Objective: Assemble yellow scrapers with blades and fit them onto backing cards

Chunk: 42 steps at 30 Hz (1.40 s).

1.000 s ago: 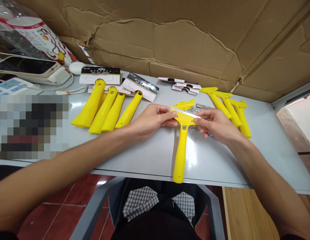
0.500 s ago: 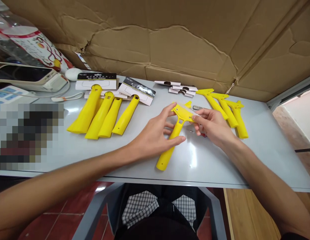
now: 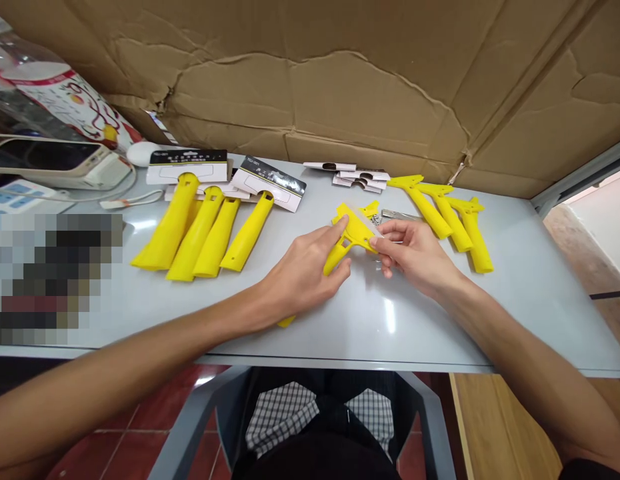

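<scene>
A yellow scraper (image 3: pixel 357 230) with a pale blade edge is held tilted above the table between both hands. My left hand (image 3: pixel 310 270) is closed around its handle, the index finger lying along the head; most of the handle is hidden beneath the palm. My right hand (image 3: pixel 410 253) pinches the right corner of the scraper head between thumb and fingers. Just behind it lie another yellow scraper part (image 3: pixel 371 209), some small metal pieces (image 3: pixel 376 219) and a silver metal tool (image 3: pixel 399 215), partly covered by my right hand.
Several yellow handles (image 3: pixel 250 233) with printed header cards (image 3: pixel 273 183) lie at left. Folded cards (image 3: pixel 360 179) and three yellow scrapers (image 3: pixel 473 233) are at back right. A phone (image 3: pixel 45 155), power strip (image 3: pixel 20 197) and bottle (image 3: pixel 70 100) stand far left, before a cardboard wall (image 3: pixel 290 87).
The scraper has turned, its handle swinging left under my left palm. My left hand has closed around the handle, where its fingers were spread before. My right hand keeps its pinch.
</scene>
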Tool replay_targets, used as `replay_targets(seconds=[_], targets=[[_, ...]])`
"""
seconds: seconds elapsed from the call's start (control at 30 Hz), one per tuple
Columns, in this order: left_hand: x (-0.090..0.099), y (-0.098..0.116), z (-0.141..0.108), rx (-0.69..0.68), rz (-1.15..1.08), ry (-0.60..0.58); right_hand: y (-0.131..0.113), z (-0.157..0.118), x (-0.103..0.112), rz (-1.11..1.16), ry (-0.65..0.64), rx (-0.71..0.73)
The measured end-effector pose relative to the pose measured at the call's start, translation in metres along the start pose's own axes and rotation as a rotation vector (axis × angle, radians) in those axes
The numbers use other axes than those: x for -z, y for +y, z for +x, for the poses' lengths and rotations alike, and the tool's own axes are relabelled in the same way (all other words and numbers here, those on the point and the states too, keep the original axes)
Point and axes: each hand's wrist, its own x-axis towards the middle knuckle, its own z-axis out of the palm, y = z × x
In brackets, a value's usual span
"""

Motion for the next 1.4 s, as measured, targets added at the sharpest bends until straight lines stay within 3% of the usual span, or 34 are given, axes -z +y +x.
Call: replay_targets(seconds=[0.2,0.33,0.5,0.63,0.77,1.13,1.4], targets=[[0.010,-0.002,0.006,0.103,-0.033,-0.023,-0.006,0.000,0.002,-0.010,-0.046,0.006],[0.021,0.000,0.012,0.319,-0.300,-0.093,-0.014,0.005,0.019,-0.147,0.129,0.115],[0.027,-0.004,0.021,0.448,-0.787,-0.151,-0.008,0.016,0.044,-0.672,0.359,0.437],[0.023,-0.015,0.026,0.473,-1.120,-0.232,0.001,0.021,0.051,-0.947,0.258,0.540],[0.021,-0.020,0.026,0.455,-1.334,-0.347,0.006,0.021,0.049,-1.031,0.153,0.534],[0.012,-0.028,0.020,0.388,-1.448,-0.533,0.013,0.027,0.041,-1.111,0.016,0.503],[0.008,-0.031,0.020,0.383,-1.455,-0.531,0.005,0.024,0.045,-1.059,0.074,0.483]])
